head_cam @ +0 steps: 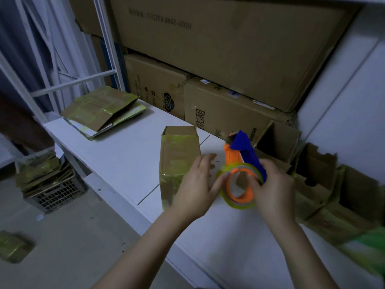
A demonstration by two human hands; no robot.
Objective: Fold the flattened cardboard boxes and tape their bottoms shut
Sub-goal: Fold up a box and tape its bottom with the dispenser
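A small folded cardboard box point(178, 161) with yellowish tape on it lies on the white table point(116, 155). Just right of it I hold an orange and blue tape dispenser point(239, 163) above the table. My right hand point(273, 188) grips the dispenser by its tape roll. My left hand point(198, 188) sits between the box and the roll, its thumb pinching the roll's yellowish edge while the other fingers stay spread. A pile of flattened taped boxes point(104, 109) lies at the table's far left.
Large stacked cartons point(218, 59) line the back of the table. Several folded open boxes point(318, 184) stand along the right wall. A crate of flattened cardboard point(50, 184) sits on the floor at left, beside a white metal rack point(68, 84). Another taped box point(12, 247) lies on the floor.
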